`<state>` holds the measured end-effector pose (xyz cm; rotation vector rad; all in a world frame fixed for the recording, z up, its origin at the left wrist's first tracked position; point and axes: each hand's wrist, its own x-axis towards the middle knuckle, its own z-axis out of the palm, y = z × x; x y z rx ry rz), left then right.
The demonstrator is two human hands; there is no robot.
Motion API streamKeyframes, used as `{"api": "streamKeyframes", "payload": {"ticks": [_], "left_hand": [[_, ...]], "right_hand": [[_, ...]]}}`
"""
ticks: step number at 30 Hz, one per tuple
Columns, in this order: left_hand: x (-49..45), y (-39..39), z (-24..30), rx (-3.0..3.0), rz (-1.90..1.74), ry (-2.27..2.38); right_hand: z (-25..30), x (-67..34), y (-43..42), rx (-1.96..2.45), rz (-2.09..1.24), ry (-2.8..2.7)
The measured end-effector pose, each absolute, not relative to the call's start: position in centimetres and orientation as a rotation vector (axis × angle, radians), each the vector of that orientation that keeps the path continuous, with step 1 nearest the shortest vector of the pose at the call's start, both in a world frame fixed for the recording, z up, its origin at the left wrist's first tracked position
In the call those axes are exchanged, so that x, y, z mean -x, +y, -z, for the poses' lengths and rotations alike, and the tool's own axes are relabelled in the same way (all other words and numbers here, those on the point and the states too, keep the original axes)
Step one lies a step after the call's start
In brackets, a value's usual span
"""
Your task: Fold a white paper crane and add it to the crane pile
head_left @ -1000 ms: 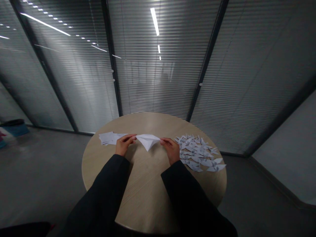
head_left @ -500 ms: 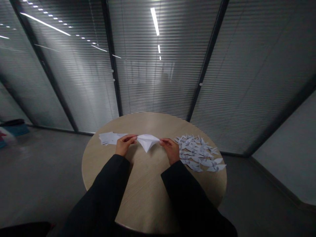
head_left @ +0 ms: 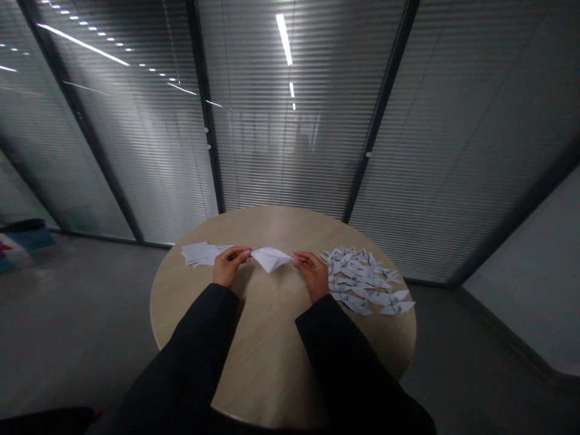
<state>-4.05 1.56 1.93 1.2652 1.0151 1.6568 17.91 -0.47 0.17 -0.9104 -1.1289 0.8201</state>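
Note:
A folded sheet of white paper [head_left: 270, 259] is stretched between my two hands, just over the middle of the round table. My left hand [head_left: 229, 264] pinches its left corner between thumb and fingertips. The right corner is pinched in my right hand [head_left: 312, 272]. The paper has a raised ridge across it and a blunt point facing me. Beside my left hand lies a loose stack of white paper sheets [head_left: 198, 254], partly covered by that hand. Many folded paper cranes [head_left: 357, 279] are spread in rows close to my right hand.
The round wooden table [head_left: 267, 362] stands in front of a glass partition with blinds [head_left: 285, 169]. On the floor at far left is a blue bin [head_left: 29, 234] with a black rim. A white wall [head_left: 539, 272] rises at the right.
The paper's near point has tipped up and away from me, so it looks shorter and flatter. Both hands stay almost in place at its corners.

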Motion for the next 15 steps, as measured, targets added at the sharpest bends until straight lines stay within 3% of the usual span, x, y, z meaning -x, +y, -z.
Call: {"api": "streamKeyframes", "payload": {"ticks": [15], "left_hand": [[3.39,1.91,-1.07,-1.549,-1.457,0.95]], "right_hand": [[0.29,-17.85,0.07,0.89,-0.747,-1.182]]}}
